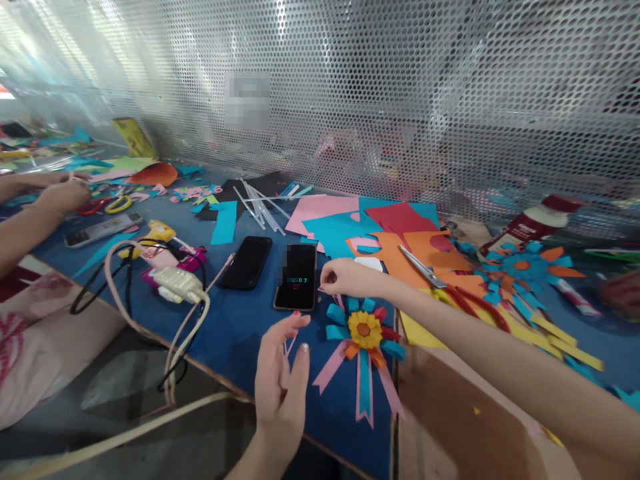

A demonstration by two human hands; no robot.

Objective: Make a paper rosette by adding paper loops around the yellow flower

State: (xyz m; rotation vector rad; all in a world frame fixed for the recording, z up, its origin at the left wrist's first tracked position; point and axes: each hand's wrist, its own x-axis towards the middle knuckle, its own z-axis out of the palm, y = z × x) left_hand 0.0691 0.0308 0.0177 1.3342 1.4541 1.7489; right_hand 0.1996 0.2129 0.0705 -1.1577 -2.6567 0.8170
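My left hand (284, 387) is raised at the table's front edge, thumb and fingers apart, with a thin pink strip showing between them. My right hand (345, 279) is closed in a pinch beside the lit phone (296, 277), over a bit of pink paper at its fingertips. Just below that hand lies a paper flower rosette (365, 330) with a yellow centre, blue and red loops and pink and blue tails. A second, dark phone (247, 263) lies left of the lit one.
Red-handled scissors (453, 293) rest on coloured paper (415, 248) at right, near a bottle (533, 223). Left are a glue gun (159, 233), a power strip with cables (177, 280) and another person's hands (63, 193). Clear sticks (260, 205) lie near the mesh wall (320, 100).
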